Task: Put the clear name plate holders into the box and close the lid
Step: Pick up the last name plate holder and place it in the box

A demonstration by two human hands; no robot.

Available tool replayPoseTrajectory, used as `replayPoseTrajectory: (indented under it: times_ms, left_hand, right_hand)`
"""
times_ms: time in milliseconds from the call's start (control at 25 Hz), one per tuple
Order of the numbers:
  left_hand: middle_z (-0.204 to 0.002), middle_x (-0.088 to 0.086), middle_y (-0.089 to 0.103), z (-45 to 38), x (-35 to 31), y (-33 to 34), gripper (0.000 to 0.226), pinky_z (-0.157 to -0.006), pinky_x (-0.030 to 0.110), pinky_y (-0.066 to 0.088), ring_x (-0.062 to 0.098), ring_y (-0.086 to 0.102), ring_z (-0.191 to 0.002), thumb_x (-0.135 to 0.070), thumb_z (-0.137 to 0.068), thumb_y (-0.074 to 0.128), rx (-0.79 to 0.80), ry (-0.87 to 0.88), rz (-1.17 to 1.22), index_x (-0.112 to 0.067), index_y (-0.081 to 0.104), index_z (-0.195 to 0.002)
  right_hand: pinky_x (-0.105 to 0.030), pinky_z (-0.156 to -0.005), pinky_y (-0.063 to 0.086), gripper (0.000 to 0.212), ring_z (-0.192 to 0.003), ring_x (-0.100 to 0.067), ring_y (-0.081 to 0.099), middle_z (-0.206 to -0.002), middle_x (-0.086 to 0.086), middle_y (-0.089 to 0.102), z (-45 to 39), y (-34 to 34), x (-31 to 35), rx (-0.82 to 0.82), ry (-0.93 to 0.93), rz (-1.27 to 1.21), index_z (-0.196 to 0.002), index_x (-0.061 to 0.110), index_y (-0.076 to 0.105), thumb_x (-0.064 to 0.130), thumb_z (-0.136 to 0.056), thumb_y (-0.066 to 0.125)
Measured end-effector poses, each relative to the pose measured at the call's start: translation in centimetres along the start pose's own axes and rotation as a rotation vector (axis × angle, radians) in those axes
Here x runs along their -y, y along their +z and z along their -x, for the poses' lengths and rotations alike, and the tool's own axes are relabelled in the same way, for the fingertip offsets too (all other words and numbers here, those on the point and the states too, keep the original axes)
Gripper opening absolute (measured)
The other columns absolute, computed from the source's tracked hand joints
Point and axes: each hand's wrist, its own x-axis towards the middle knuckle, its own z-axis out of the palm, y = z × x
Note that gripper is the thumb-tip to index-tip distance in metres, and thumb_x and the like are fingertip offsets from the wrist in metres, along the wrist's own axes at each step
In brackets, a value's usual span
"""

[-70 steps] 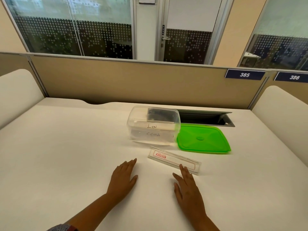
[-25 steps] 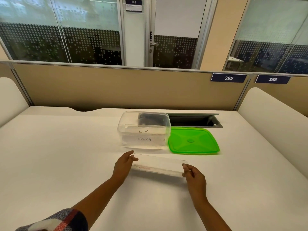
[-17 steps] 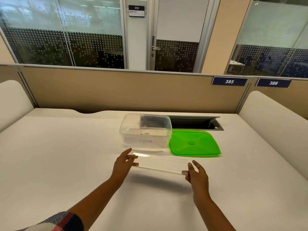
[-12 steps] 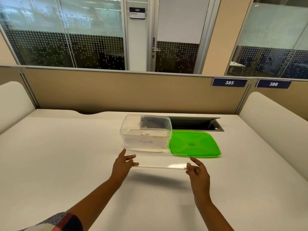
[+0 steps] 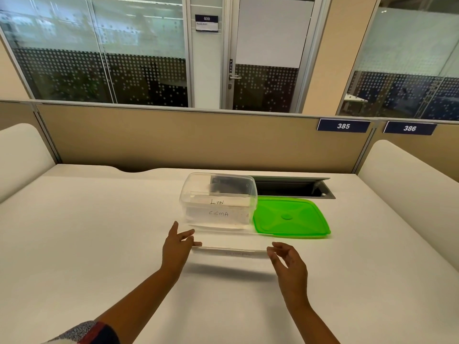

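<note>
Holder (image 5: pixel 229 252), clear, likely stiff, light, slippery: lifted just before box (image 5: pixel 218 202), pinched endwise by left hand (image 5: pixel 177 247) and right hand (image 5: pixel 289 264). Lid (image 5: pixel 290 218) beside box.

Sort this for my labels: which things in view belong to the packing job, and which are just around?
Job:
name plate holder, held at its ends by left hand and right hand
clear box, open
green lid, beside the box

Just around:
cable hatch
desk signs 385 and 386
</note>
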Motion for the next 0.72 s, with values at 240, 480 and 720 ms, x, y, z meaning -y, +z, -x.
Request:
replayPoseTrajectory:
  times_ms: [240, 480, 720]
  left_hand:
    - [-0.118, 0.004, 0.053, 0.0, -0.4, 0.2, 0.039, -0.096, 0.044, 0.045, 0.023, 0.067, -0.07, 0.0, -0.09, 0.043, -0.075, 0.063, 0.038, -0.01, 0.044, -0.127]
    - [-0.078, 0.001, 0.06, -0.6, 0.0, 0.6, 0.02, -0.074, 0.03, 0.039, 0.025, 0.061, -0.083, -0.002, -0.088, 0.046, -0.24, -0.027, 0.025, -0.009, 0.048, -0.106]
    - [-0.089, 0.013, 0.064, -1.6, 0.2, 0.2, 0.034, -0.088, 0.036, 0.046, 0.027, 0.057, -0.091, -0.01, -0.085, 0.062, -0.291, -0.213, 0.302, -0.009, 0.043, -0.113]
  right_hand:
    - [-0.01, -0.064, 0.046, 0.02, -0.077, -0.02, 0.061, -0.077, 0.001, 0.066, -0.7, 0.8, -0.4, -0.06, 0.034, 0.01, -0.093, 0.021, 0.056, 0.006, -0.084, 0.066]
    - [-0.021, -0.067, 0.048, 0.029, -0.077, -0.018, 0.063, -0.082, -0.005, 0.069, -1.6, 1.6, 0.5, -0.063, 0.053, -0.028, -0.098, 0.015, 0.048, 0.006, -0.08, 0.07]
    - [-0.004, -0.069, 0.048, 0.027, -0.089, -0.013, 0.064, -0.099, -0.009, 0.069, -2.3, 2.3, 0.8, -0.035, 0.069, -0.105, -0.104, 0.011, 0.051, -0.007, -0.085, 0.059]
